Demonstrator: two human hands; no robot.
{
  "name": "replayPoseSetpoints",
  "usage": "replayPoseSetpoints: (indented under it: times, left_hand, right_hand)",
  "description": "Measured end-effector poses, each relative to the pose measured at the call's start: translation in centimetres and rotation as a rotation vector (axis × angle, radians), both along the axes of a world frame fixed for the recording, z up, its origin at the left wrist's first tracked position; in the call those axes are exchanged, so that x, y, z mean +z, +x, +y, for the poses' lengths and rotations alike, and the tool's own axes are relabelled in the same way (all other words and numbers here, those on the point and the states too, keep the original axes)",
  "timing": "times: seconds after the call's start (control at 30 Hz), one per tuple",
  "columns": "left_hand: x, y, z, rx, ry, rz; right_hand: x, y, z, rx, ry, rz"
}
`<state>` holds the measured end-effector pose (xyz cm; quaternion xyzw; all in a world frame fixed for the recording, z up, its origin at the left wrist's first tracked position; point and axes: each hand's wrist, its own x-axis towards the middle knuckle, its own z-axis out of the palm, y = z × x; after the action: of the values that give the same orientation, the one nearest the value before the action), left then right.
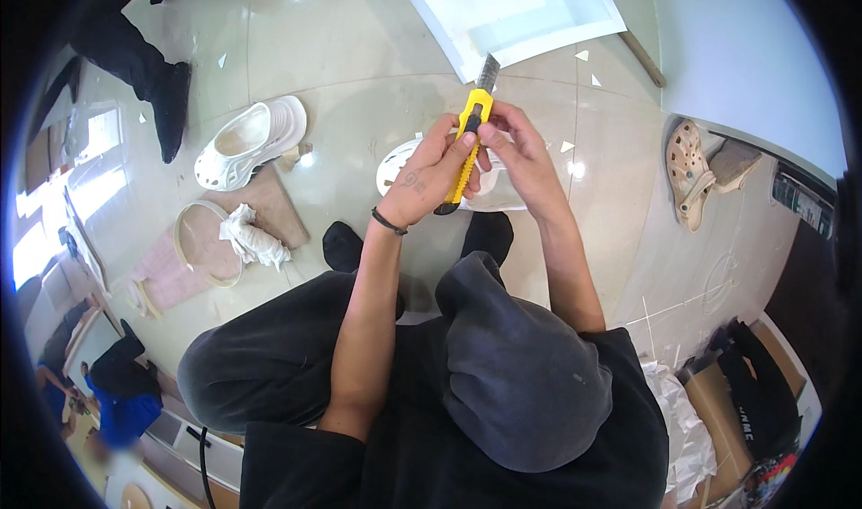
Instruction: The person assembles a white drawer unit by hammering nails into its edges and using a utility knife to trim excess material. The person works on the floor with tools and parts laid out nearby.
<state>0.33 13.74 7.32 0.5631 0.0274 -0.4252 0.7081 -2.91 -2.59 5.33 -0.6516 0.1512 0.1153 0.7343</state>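
A yellow utility knife (470, 130) with its metal blade extended upward is held in front of me over the floor. My left hand (426, 175) wraps around the knife's lower handle; a dark band sits on that wrist. My right hand (519, 154) pinches the knife's upper body near the black slider with thumb and fingers. Below the hands lies a white perforated clog (402, 161), partly hidden by them. My knees in dark trousers fill the lower middle.
A second white clog (244, 141) lies to the left beside a brown board and a crumpled white cloth (254, 238). A white panel (512, 11) lies ahead. Beige clogs (691, 172) sit at the right. Another person's dark legs (144, 56) stand upper left. Cardboard and bags crowd the lower right.
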Motion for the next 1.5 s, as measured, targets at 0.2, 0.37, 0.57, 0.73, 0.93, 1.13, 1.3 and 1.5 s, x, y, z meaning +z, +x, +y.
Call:
replayPoseSetpoints:
  times: [0.2, 0.37, 0.57, 0.73, 0.93, 1.13, 1.3, 1.5]
  left_hand:
    - [-0.2, -0.6, -0.7, 0.024, -0.026, -0.038]
    - [-1.4, -1.7, -0.6, 0.007, 0.046, -0.199]
    - [-0.5, -2.7, -1.3, 0.069, 0.104, -0.229]
    - [-0.6, -3.4, -1.4, 0.181, -0.041, -0.026]
    - [-0.3, -4.4, -2.3, 0.342, -0.003, -0.033]
    - [-0.4, -3.9, -2.2, 0.275, 0.102, -0.150]
    - [-0.7, -3.9, -2.2, 0.248, 0.035, -0.057]
    - [-0.7, -4.1, -2.2, 0.267, -0.079, -0.050]
  right_hand:
    - [0.1, -0.6, 1.6, -0.049, 0.267, 0.106]
    - [0.4, -0.7, 1.8, -0.061, 0.276, 0.094]
    - [0.0, -1.0, 1.5, -0.035, 0.231, 0.180]
    - [0.3, -0.9, 1.9, -0.014, 0.171, 0.038]
    - [1.3, -1.0, 2.2, -0.042, 0.275, 0.063]
    - [1.3, -0.9, 2.8, -0.141, 0.303, 0.036]
    - [0.6, -1.6, 2.2, -0.123, 0.287, 0.088]
    - [1.3, -0.9, 2.1, -0.181, 0.311, 0.118]
